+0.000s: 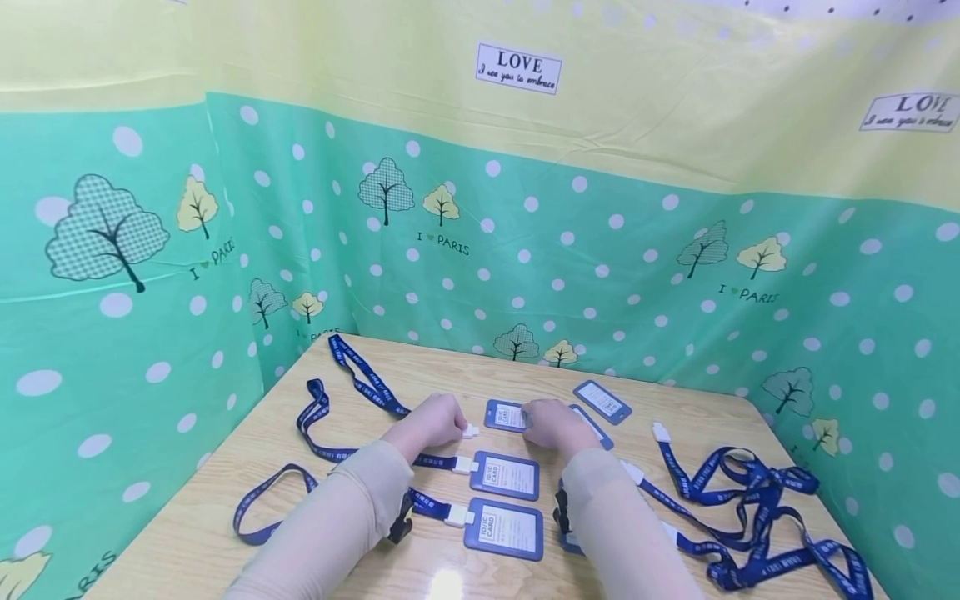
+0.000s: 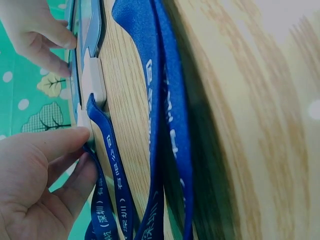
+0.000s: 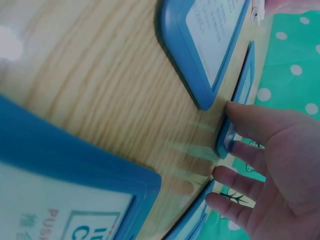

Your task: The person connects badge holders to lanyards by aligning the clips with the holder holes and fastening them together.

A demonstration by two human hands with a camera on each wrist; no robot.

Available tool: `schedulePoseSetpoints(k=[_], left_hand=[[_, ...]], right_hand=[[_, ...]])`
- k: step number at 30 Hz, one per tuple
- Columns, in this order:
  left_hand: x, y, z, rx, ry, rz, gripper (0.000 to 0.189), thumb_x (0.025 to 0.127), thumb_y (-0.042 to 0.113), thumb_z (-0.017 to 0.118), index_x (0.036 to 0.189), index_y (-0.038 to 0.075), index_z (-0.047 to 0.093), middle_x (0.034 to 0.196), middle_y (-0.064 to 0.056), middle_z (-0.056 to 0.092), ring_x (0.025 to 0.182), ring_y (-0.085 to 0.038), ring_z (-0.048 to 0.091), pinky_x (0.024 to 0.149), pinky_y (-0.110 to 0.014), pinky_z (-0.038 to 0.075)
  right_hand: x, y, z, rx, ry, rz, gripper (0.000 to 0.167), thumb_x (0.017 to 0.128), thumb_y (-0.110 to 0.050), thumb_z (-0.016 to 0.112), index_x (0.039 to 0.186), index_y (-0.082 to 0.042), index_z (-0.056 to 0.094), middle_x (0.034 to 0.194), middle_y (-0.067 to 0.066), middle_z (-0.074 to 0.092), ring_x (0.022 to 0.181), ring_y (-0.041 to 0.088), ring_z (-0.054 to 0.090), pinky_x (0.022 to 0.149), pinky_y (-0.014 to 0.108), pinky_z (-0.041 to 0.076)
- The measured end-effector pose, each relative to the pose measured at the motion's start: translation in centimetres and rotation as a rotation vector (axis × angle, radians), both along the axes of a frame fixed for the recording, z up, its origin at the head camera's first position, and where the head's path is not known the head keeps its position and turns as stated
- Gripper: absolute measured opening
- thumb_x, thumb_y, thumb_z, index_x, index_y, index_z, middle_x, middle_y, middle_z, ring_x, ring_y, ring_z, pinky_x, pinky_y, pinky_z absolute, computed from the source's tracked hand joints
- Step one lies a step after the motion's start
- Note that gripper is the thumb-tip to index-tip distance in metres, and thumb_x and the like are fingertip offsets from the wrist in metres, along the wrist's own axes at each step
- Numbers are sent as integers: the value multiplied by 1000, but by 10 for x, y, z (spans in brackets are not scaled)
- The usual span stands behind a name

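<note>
1. Blue card holder (image 1: 504, 415) lay on the table (image 1: 187, 533), just right of the white clip (image 1: 470, 431), long axis toward it.
2. Left hand (image 1: 438, 422) pinched that clip; right hand (image 1: 557, 423), nearer, pinched the holder's right end.

Bare strip of table (image 1: 450, 375) beyond the left hand (image 1: 435, 419) and right hand (image 1: 557, 423), curtain (image 1: 600, 208) walling its far edge, slim gap between white clip (image 1: 469, 432) and facing card holder (image 1: 504, 414) — loose badge (image 1: 603, 402) just past the right hand, tangled lanyards (image 1: 767, 503) crowding the right side.
</note>
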State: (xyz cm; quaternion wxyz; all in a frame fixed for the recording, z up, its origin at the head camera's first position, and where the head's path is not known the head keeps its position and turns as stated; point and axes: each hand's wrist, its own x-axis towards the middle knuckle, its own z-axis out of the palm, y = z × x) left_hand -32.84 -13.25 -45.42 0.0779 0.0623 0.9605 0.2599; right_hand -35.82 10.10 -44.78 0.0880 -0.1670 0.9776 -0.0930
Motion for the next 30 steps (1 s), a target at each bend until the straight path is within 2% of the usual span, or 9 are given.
schedulePoseSetpoints(k=[11, 22, 30], left_hand=[[-1, 2, -1, 10, -10, 4, 10, 86, 11, 80, 96, 14, 81, 102, -4, 74, 95, -22, 68, 93, -41, 56], [0, 3, 1, -36, -5, -12, 9, 89, 12, 78, 97, 14, 81, 102, -3, 74, 97, -22, 68, 93, -40, 55], [0, 4, 1, -37, 3, -15, 9, 89, 11, 78, 97, 13, 80, 102, -5, 74, 100, -24, 68, 94, -41, 55]], right_hand=[[2, 3, 1, -37, -14, -9, 48, 94, -22, 74, 139, -11, 62, 139, 11, 62, 133, 35, 53, 111, 53, 41], [4, 3, 3, -53, -35, -31, 49, 89, -20, 79, 135, -13, 66, 136, 11, 63, 129, 35, 55, 110, 53, 43], [7, 3, 3, -25, -50, -8, 45, 89, -21, 79, 132, -14, 68, 135, 9, 64, 129, 33, 56, 108, 52, 45]])
